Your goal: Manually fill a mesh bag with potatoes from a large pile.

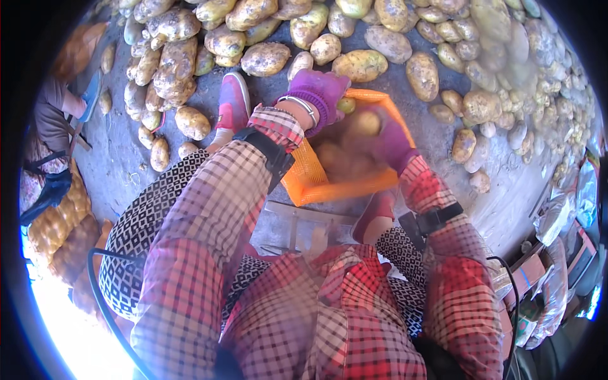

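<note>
My left hand (pixel 311 95), in a purple knitted glove, is at the upper left corner of an orange mesh bag (pixel 308 164). Its fingers are curled round a small greenish potato (pixel 347 105). The bag stands with its mouth wide and its rim folded outward, between my feet. Inside it lie several potatoes (pixel 330 154), blurred. My right hand (pixel 392 142), gloved alike, is inside the bag's right side and smeared by motion. A yellowish potato (pixel 368 123) is by its fingertips; whether the hand grips it is unclear.
Loose potatoes (pixel 361 65) lie heaped beyond the bag and to the right (pixel 482 107). A low metal frame (pixel 308 213) is below the bag. At left are another person's foot in a blue shoe (pixel 91 97) and filled mesh sacks (pixel 59 213). Plastic-wrapped goods (pixel 553 285) stand at right.
</note>
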### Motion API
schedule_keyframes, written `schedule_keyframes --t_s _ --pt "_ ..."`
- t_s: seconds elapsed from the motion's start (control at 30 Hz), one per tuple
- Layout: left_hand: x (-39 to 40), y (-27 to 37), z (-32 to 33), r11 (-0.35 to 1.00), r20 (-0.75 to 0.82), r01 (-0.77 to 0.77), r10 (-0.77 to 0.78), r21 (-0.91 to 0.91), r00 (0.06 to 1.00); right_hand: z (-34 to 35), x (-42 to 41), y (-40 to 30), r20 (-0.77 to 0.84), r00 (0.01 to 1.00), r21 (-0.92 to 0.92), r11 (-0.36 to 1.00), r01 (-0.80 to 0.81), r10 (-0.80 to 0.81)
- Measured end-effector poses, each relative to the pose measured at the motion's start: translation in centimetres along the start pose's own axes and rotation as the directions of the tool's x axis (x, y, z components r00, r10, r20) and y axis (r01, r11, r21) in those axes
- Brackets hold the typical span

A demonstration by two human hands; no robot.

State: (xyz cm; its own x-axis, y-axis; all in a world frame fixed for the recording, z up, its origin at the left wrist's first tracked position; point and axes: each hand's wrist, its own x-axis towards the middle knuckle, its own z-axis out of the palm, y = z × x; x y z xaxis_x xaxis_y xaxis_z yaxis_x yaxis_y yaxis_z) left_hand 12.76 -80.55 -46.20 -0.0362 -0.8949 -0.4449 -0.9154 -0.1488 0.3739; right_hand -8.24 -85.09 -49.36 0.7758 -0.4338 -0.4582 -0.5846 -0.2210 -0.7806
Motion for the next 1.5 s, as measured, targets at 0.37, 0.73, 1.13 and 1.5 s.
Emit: schedule_keyframes --t_s 0.37,0.73,1.13,1.5 --pt "1.0 0.6 -0.5 0.997 0.001 -0.07 0.07 0.029 0.998 0.9 0.8 2.5 -0.351 0.932 -0.442 0.861 -0.251 0.091" --pt "1.2 1.9 -1.2 0.964 0.142 -0.063 0.026 0.259 0.99 -0.4 0.3 0.1 -0.384 0.911 -0.234 0.939 -0.253 0.15" --pt "1.6 1.4 -1.0 0.972 0.122 -0.064 0.037 0.226 0.992 -10.7 -1.7 11.5 -0.278 0.946 -0.89 0.325 -0.32 0.169" --pt "0.8 0.7 -1.3 0.985 0.128 -0.072 0.052 0.154 0.99 -11.9 -4.4 6.5 -0.042 0.957 0.158 0.948 -0.276 0.286"
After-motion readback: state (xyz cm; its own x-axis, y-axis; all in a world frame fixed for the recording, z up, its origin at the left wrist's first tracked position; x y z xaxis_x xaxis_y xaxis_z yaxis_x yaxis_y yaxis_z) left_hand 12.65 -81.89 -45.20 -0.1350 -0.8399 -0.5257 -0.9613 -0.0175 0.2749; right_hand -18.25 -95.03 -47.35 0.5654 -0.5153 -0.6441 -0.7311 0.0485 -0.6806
